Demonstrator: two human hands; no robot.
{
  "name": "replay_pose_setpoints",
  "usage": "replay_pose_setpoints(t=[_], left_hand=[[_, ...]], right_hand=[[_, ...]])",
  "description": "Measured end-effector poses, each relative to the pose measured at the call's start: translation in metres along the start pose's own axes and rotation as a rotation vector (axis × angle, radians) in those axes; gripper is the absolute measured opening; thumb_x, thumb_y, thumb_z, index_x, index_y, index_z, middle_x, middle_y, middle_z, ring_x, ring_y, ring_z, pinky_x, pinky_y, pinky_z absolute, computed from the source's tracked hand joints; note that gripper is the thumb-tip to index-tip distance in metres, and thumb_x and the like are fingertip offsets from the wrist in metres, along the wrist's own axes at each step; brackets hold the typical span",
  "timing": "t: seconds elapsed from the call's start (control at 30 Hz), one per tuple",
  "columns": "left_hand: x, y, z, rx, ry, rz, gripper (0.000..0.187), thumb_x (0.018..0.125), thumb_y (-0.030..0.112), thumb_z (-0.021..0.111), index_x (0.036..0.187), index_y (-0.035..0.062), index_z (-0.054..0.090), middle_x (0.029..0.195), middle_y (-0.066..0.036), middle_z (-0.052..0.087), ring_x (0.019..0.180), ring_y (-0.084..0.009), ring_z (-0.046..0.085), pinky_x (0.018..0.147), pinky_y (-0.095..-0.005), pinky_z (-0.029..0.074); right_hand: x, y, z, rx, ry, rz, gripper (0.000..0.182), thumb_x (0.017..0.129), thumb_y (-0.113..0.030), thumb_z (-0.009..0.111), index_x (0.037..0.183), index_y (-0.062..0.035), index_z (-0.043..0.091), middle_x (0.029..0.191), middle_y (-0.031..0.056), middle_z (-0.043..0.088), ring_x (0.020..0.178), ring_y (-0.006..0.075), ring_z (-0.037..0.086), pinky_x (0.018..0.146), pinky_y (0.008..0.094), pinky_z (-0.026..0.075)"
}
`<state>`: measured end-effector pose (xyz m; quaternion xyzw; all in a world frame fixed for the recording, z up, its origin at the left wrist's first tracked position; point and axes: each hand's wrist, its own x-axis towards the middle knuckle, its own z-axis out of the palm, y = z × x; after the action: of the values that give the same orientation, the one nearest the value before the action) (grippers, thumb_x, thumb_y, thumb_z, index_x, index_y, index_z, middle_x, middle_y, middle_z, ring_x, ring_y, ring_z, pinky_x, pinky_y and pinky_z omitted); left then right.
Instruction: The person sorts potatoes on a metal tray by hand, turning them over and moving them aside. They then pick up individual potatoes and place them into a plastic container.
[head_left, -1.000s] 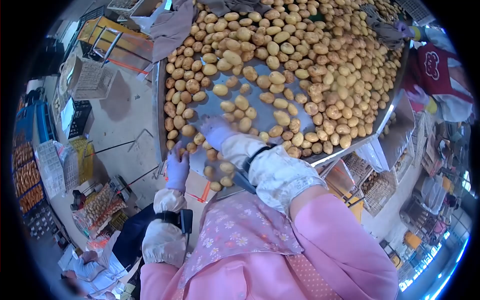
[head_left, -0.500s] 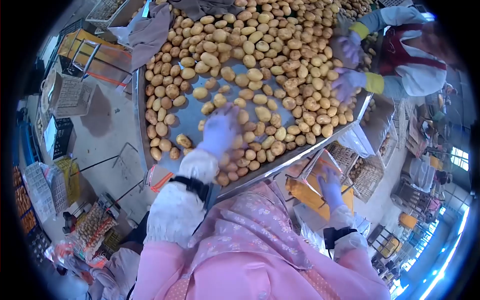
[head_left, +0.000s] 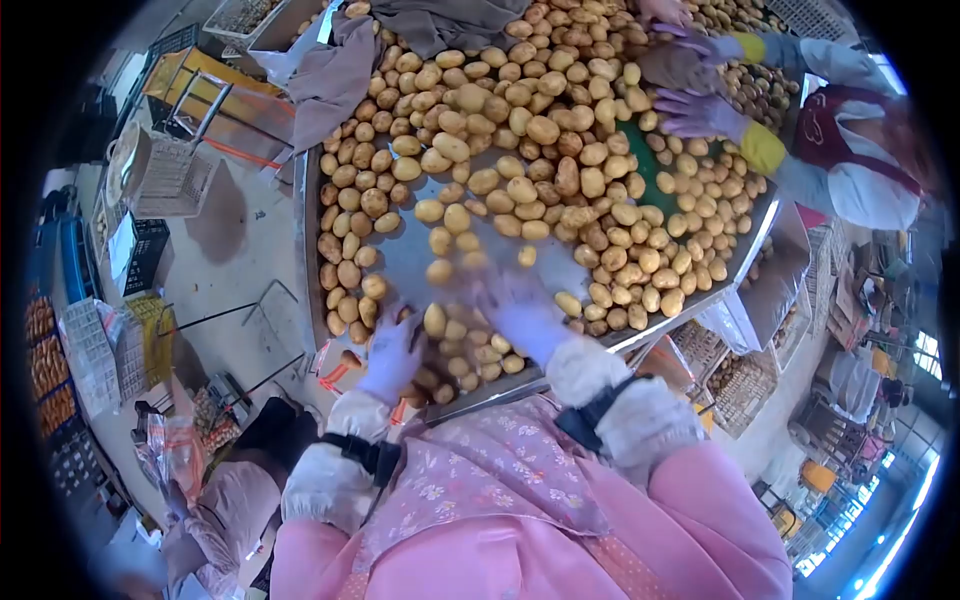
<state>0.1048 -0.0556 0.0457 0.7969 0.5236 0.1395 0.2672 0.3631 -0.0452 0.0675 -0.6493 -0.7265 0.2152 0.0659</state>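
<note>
Potatoes (head_left: 540, 130) cover much of a metal sorting table (head_left: 400, 245). Near the table's front left edge is my left hand (head_left: 393, 350), in a purple glove, fingers spread beside a few potatoes. My right hand (head_left: 515, 305), gloved alike, reaches over the table's front middle; its fingers are smeared by motion, and whether they hold a potato cannot be made out. Between and in front of my hands lies a small group of potatoes (head_left: 470, 360).
Across the table at the right, a co-worker's gloved hands (head_left: 700, 112) rest among potatoes. Grey cloths (head_left: 330, 90) lie at the back left. Crates (head_left: 175, 180) stand on the floor at left, and a crate of potatoes (head_left: 745, 385) at right. Another person (head_left: 235, 510) is at lower left.
My right hand has come from beyond the table's front edge onto the table. My left hand has moved back toward the front left edge. The co-worker's hands moved away, exposing a green patch.
</note>
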Motion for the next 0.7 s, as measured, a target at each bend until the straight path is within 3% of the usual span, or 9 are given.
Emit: replay_pose_setpoints(t=[0.07,0.1,0.13,0.2,0.23,0.37,0.47,0.53,0.7], left_hand=[[0.01,-0.001,-0.013,-0.008,0.044,-0.113,0.018,0.088,0.016,0.067,0.105,0.0082,0.068,0.119,-0.021,0.061,0.104,-0.0425,0.063,0.086,-0.0495,0.053],[0.014,0.006,-0.025,-0.021,0.075,-0.227,0.017,0.089,0.016,0.067,0.104,0.0084,0.067,0.113,-0.021,0.061,0.101,-0.0423,0.063,0.083,-0.0494,0.053],[0.029,0.01,-0.031,-0.057,0.092,-0.353,0.015,0.089,0.015,0.067,0.102,0.0076,0.065,0.105,-0.02,0.06,0.097,-0.0417,0.062,0.081,-0.0496,0.052],[0.071,0.005,-0.04,-0.123,0.22,-0.302,0.016,0.091,0.016,0.066,0.104,0.0073,0.066,0.106,-0.019,0.061,0.097,-0.0412,0.063,0.08,-0.0501,0.051],[0.095,0.0,-0.041,-0.115,0.284,-0.151,0.017,0.091,0.015,0.066,0.106,0.0076,0.066,0.109,-0.019,0.061,0.099,-0.04,0.063,0.081,-0.0496,0.052],[0.183,-0.005,-0.034,0.004,0.414,-0.008,0.02,0.092,0.016,0.066,0.111,0.0072,0.066,0.114,-0.015,0.065,0.108,-0.0351,0.066,0.093,-0.0438,0.053],[0.199,-0.01,-0.018,0.445,0.013,-0.032,0.026,0.09,0.018,0.066,0.115,0.0114,0.069,0.124,-0.017,0.062,0.11,-0.034,0.066,0.086,-0.0467,0.055],[0.199,0.002,-0.014,0.392,-0.203,-0.199,0.031,0.093,0.021,0.064,0.122,0.0138,0.068,0.119,-0.017,0.065,0.104,-0.0357,0.068,0.083,-0.0476,0.056],[0.113,0.082,0.011,-0.349,-0.041,-0.114,0.025,0.092,0.023,0.064,0.114,0.0112,0.068,0.097,-0.016,0.068,0.091,-0.0354,0.07,0.075,-0.0515,0.056]], right_hand=[[0.081,0.019,0.013,-0.013,0.437,-0.272,0.038,0.094,-0.017,0.058,0.13,-0.0082,0.057,0.107,0.012,0.066,0.098,0.0297,0.067,0.079,0.0444,0.053],[0.09,0.02,0.014,-0.003,0.429,-0.281,0.038,0.094,-0.017,0.058,0.13,-0.0082,0.057,0.107,0.012,0.066,0.098,0.0297,0.067,0.079,0.0444,0.053],[0.094,0.018,0.017,-0.099,0.374,-0.214,0.037,0.092,-0.015,0.058,0.128,-0.008,0.057,0.107,0.012,0.065,0.099,0.0304,0.067,0.079,0.0452,0.053],[0.094,0.015,0.023,-0.158,-0.062,0.041,0.037,0.091,-0.012,0.059,0.128,-0.0084,0.057,0.111,0.0129,0.063,0.105,0.0326,0.065,0.084,0.0476,0.053],[0.081,0.016,0.025,-0.16,-0.065,0.042,0.037,0.091,-0.012,0.059,0.128,-0.0084,0.057,0.111,0.0129,0.063,0.105,0.0326,0.065,0.084,0.0476,0.053],[0.006,0.032,0.021,0.457,-0.01,0.119,0.04,0.095,-0.014,0.06,0.135,-0.0103,0.057,0.111,0.0145,0.066,0.102,0.0329,0.066,0.088,0.0462,0.053],[-0.034,0.048,0.022,0.833,0.009,0.304,0.044,0.099,-0.018,0.061,0.141,-0.0115,0.052,0.111,0.0141,0.069,0.103,0.0283,0.068,0.089,0.0414,0.053],[-0.062,0.073,0.038,1.623,-0.067,0.506,0.044,0.105,-0.021,0.058,0.147,-0.0127,0.045,0.111,0.0093,0.069,0.106,0.0207,0.068,0.09,0.032,0.053],[-0.081,0.025,-0.015,2.028,0.258,0.872,0.038,0.113,-0.036,0.042,0.139,-0.0089,0.049,0.121,0.0096,0.063,0.112,0.02,0.064,0.097,0.0344,0.053]])
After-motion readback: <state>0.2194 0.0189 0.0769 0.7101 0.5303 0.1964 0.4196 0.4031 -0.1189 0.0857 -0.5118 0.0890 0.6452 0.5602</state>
